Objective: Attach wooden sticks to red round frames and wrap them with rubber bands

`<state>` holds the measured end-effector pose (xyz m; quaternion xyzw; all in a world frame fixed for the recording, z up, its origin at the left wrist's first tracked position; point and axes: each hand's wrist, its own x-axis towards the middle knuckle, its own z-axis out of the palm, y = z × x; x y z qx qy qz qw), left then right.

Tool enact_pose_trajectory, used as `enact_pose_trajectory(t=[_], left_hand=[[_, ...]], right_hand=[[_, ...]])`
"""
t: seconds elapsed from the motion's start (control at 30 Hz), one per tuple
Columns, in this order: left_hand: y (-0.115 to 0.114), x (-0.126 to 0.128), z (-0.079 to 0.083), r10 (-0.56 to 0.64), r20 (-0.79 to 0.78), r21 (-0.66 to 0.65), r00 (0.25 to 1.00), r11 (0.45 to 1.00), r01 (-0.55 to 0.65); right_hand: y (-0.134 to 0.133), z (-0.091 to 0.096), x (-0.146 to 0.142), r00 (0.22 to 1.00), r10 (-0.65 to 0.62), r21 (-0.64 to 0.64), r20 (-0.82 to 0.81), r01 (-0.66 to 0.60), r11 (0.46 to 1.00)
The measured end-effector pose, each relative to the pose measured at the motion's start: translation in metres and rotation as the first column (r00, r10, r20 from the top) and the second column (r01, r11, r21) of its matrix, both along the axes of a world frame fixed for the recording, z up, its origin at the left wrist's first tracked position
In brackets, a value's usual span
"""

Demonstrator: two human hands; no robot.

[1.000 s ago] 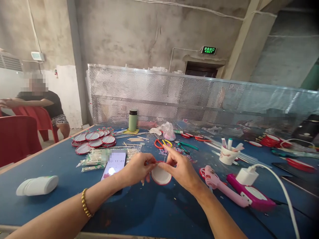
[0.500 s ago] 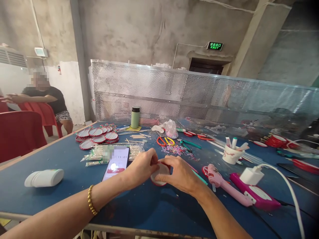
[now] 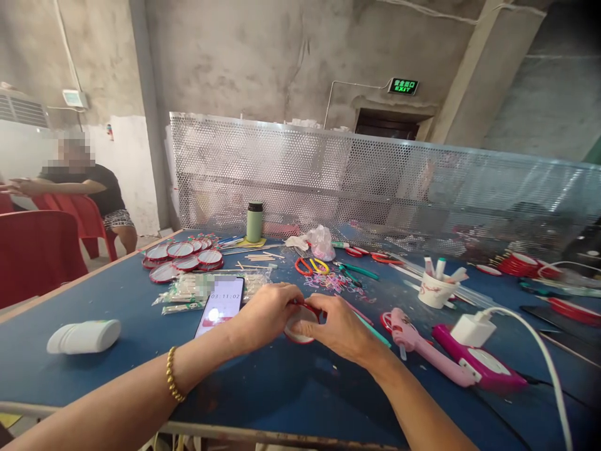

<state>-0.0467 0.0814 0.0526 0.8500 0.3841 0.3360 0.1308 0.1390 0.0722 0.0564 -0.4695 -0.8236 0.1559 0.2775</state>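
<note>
Both my hands meet over the middle of the blue table [image 3: 117, 369]. My left hand [image 3: 265, 313] and my right hand [image 3: 340, 326] pinch a small round white disc with a red rim [image 3: 297, 326] between them, fingers closed on its edge. A gold bead bracelet [image 3: 171, 374] sits on my left wrist. A phone [image 3: 220, 305] with a lit timer screen lies just left of my left hand. A pink glue gun [image 3: 422, 351] lies to the right of my right hand.
Finished red-rimmed discs [image 3: 183, 257] lie at the far left by packets of sticks [image 3: 188, 291]. A green bottle [image 3: 254, 222], scissors [image 3: 310, 266], a white cup of pens [image 3: 434, 288], a charger [image 3: 472, 329] and a white case [image 3: 84, 336] stand about. A person [image 3: 84, 188] sits far left.
My hands have drawn closer together over the disc and lowered it toward the table. My fingers have worked round its red rim. The view shifted slightly to the left.
</note>
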Motion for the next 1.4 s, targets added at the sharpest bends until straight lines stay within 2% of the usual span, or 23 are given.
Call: enact_pose_trajectory(t=[0.13, 0.2, 0.27, 0.37, 0.5, 0.57, 0.67, 0.73, 0.87, 0.97, 1.07, 1.23, 1.4], left_hand=[[0.001, -0.004, 0.008, 0.123, 0.082, -0.038, 0.989, 0.992, -0.121], [0.002, -0.006, 0.013, 0.157, 0.172, -0.088, 0.973, 0.986, -0.143], [0.003, -0.007, 0.017, 0.169, 0.264, -0.149, 0.95, 0.98, -0.133], [0.007, -0.009, 0.019, 0.191, 0.351, -0.221, 0.917, 0.968, -0.118], [0.013, -0.014, 0.018, 0.199, 0.399, -0.144, 0.895, 0.978, -0.153], [0.015, -0.016, 0.018, 0.213, 0.444, -0.155, 0.871, 0.975, -0.159], [0.016, -0.017, 0.02, 0.236, 0.532, -0.326, 0.813, 0.943, -0.061], [0.015, -0.016, 0.021, 0.239, 0.6, -0.405, 0.763, 0.914, 0.032], [0.013, -0.016, 0.024, 0.234, 0.679, -0.428, 0.696, 0.896, 0.116], [0.013, -0.016, 0.025, 0.217, 0.686, -0.419, 0.694, 0.898, 0.134], [0.013, -0.015, 0.024, 0.199, 0.664, -0.422, 0.721, 0.895, 0.141], [0.012, -0.013, 0.022, 0.182, 0.621, -0.394, 0.762, 0.913, 0.103], [0.012, -0.013, 0.022, 0.198, 0.592, -0.407, 0.781, 0.91, 0.078]], right_hand=[[-0.001, 0.006, 0.001, 0.994, 0.062, 0.047, -0.094, -0.058, 0.997], [-0.002, 0.01, 0.003, 0.975, 0.101, -0.009, -0.199, -0.104, 0.994], [-0.003, 0.013, 0.004, 0.953, 0.088, -0.068, -0.291, -0.113, 0.991], [-0.003, 0.013, 0.003, 0.942, 0.015, -0.088, -0.336, -0.047, 0.995], [-0.001, 0.006, 0.002, 0.929, -0.056, 0.012, -0.365, 0.065, 0.998], [-0.001, 0.003, 0.001, 0.925, -0.035, 0.033, -0.379, 0.051, 0.998], [-0.002, 0.001, -0.002, 0.905, 0.052, -0.052, -0.422, -0.081, 0.995], [-0.003, 0.001, -0.004, 0.875, 0.064, -0.14, -0.48, -0.149, 0.979], [-0.004, 0.001, -0.009, 0.79, 0.002, -0.274, -0.613, -0.215, 0.937], [-0.004, -0.001, -0.013, 0.726, -0.014, -0.364, -0.687, -0.328, 0.872], [-0.006, -0.004, -0.017, 0.706, -0.007, -0.41, -0.709, -0.403, 0.818], [-0.008, -0.005, -0.02, 0.731, 0.042, -0.41, -0.681, -0.428, 0.805], [-0.008, -0.005, -0.02, 0.756, 0.044, -0.404, -0.653, -0.397, 0.824]])
